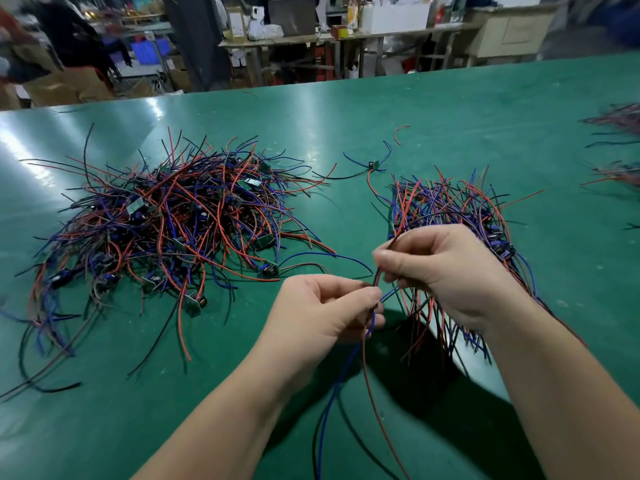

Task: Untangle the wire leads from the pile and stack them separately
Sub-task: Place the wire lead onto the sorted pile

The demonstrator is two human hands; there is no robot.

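Note:
A big tangled pile of red, blue and black wire leads (pixel 162 220) with small circuit boards lies on the left of the green table (pixel 381 109). A tidier stack of leads (pixel 446 206) lies on the right, its lower end hanging over the table edge. My left hand (pixel 322 313) pinches blue and red wire leads (pixel 349 362) that trail down toward me. My right hand (pixel 440 268) is closed on wire ends just above, in front of the right stack. The two hands almost touch.
A single lead with a small board (pixel 373 165) lies apart at the centre back, a loose red wire (pixel 400 132) beyond it. More wire bundles (pixel 616 119) sit blurred at the far right edge. Benches, boxes and shelves stand behind the table.

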